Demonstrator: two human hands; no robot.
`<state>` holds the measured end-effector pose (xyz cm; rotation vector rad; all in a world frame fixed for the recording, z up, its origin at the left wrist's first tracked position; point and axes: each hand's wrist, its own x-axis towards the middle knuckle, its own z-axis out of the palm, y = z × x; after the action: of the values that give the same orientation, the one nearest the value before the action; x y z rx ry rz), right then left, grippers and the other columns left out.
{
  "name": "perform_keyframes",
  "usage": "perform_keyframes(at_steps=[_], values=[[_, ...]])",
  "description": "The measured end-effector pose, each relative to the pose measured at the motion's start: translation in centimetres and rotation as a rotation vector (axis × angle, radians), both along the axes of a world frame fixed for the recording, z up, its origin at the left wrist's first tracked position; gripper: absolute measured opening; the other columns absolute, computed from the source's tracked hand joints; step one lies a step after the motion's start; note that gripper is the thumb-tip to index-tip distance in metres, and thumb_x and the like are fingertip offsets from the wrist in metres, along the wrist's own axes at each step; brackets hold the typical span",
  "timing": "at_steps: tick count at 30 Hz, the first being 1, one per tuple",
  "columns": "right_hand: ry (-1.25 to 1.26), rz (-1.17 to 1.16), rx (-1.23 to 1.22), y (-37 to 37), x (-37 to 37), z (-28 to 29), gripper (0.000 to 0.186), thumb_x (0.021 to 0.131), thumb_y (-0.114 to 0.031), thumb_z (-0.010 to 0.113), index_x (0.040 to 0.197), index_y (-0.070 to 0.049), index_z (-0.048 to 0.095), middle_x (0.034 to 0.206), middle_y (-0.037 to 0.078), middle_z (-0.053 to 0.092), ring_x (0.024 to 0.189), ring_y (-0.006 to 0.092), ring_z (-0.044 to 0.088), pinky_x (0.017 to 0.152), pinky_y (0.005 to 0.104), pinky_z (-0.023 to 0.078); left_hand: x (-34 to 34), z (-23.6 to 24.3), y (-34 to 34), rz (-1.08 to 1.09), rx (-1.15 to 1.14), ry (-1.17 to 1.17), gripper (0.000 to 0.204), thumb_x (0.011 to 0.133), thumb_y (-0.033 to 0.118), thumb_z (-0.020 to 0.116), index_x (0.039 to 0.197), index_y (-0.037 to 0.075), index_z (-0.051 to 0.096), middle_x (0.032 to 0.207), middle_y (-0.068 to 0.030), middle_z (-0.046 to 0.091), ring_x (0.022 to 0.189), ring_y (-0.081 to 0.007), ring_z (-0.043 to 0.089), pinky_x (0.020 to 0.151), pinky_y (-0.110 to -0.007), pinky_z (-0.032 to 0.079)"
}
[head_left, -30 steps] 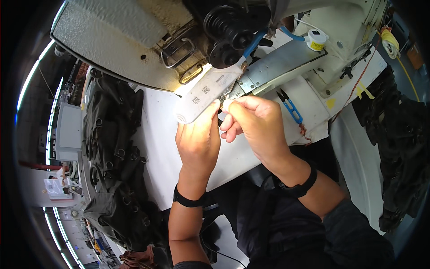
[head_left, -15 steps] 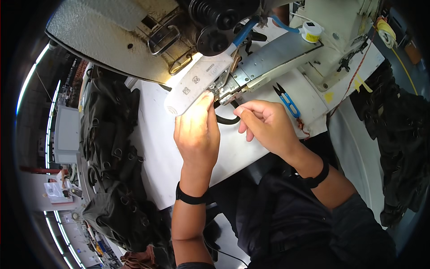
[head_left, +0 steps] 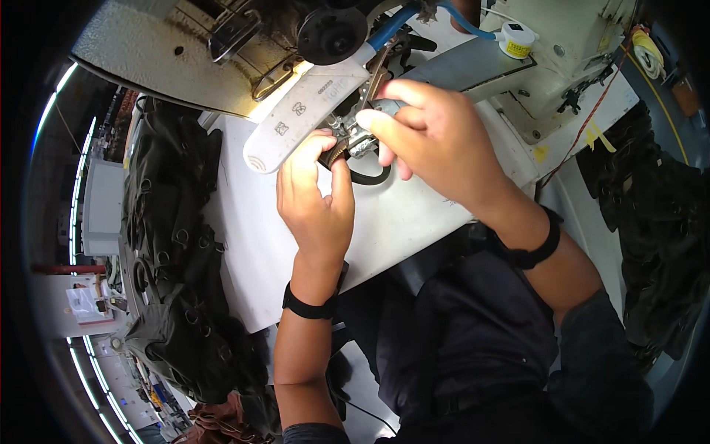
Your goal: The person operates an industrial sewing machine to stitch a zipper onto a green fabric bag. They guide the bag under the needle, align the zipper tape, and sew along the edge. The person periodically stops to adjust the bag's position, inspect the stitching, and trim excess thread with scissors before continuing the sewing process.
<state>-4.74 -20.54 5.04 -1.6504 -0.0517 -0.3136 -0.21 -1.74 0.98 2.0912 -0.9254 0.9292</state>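
At the far left, a heap of dark cloth (head_left: 166, 200) with metal rings lies beside the white worktop (head_left: 248, 270). The left hand (head_left: 316, 203) seems to pinch the near end of a dark strip (head_left: 371, 178) between thumb and forefinger, just below a white bar (head_left: 296, 122) on the sewing machine (head_left: 148, 41). The strip curves in a loop above the worktop, close by the machine's metal foot (head_left: 360, 140). The right hand (head_left: 447, 144) reaches in over that foot with thumb and forefinger drawn together; whether anything sits between them cannot be told. For good work here, the left hand should probably hold the strip steady without tugging, so the loop lies untwisted, while the right fingers make small, light movements. Both sets of fingertips seem safest clear of the foot whenever the machine runs. At the far right hangs more dark cloth (head_left: 651, 244).
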Motion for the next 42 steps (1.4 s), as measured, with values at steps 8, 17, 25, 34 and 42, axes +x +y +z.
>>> perform_keyframes(at_steps=[8, 17, 25, 34, 42], values=[[-0.201, -0.017, 0.175, 1.5, 2.2, -0.9, 0.032, 0.094, -0.011, 0.067, 0.068, -0.003, 0.048, 0.058, -0.003, 0.051, 0.053, 0.0029, 0.043, 0.047, 0.0271, 0.034, 0.2, 1.1, 1.1, -0.061, 0.094, -0.183, 0.035, 0.081, -0.014, 0.076, 0.111, 0.002, 0.076, 0.110, -0.0139, 0.079, 0.091, -0.0262, 0.074, 0.081, -0.033, 0.058], [-0.081, 0.010, 0.060, 1.5, 1.3, -0.5, 0.017, 0.103, -0.013, 0.066, 0.094, 0.000, 0.067, 0.063, 0.001, 0.064, 0.047, 0.0048, 0.051, 0.046, 0.0243, 0.043, -0.7, 1.5, 0.4, -0.015, 0.043, -0.111, 0.030, 0.081, -0.012, 0.075, 0.108, 0.003, 0.075, 0.107, -0.0122, 0.078, 0.089, -0.0274, 0.072, 0.080, -0.035, 0.058], [-0.083, -0.022, 0.062, 1.8, 1.2, -0.7, 0.023, 0.100, -0.014, 0.066, 0.082, -0.001, 0.059, 0.057, 0.002, 0.060, 0.046, 0.0088, 0.058, 0.045, 0.0280, 0.048, -0.8, 1.4, 0.7, -0.022, 0.069, -0.085, 0.028, 0.084, -0.014, 0.073, 0.109, 0.000, 0.076, 0.109, -0.0144, 0.078, 0.095, -0.0280, 0.075, 0.084, -0.035, 0.059], [-0.128, -0.046, 0.054, 1.8, 2.0, -1.8, 0.018, 0.103, -0.016, 0.067, 0.094, 0.000, 0.067, 0.062, 0.001, 0.062, 0.046, 0.0050, 0.049, 0.044, 0.0248, 0.041, -0.1, 2.0, 1.2, -0.068, 0.125, -0.119, 0.030, 0.083, -0.014, 0.074, 0.110, 0.001, 0.075, 0.109, -0.0142, 0.078, 0.094, -0.0285, 0.073, 0.083, -0.036, 0.058], [-0.032, 0.008, 0.132, 1.9, 1.4, -0.7, 0.013, 0.102, -0.011, 0.064, 0.101, 0.002, 0.068, 0.065, 0.001, 0.062, 0.048, 0.0049, 0.049, 0.047, 0.0243, 0.043, -1.1, 2.6, 0.6, 0.010, 0.106, -0.051, 0.022, 0.086, -0.013, 0.072, 0.104, -0.001, 0.075, 0.106, -0.0161, 0.078, 0.097, -0.0302, 0.075, 0.087, -0.037, 0.057]])
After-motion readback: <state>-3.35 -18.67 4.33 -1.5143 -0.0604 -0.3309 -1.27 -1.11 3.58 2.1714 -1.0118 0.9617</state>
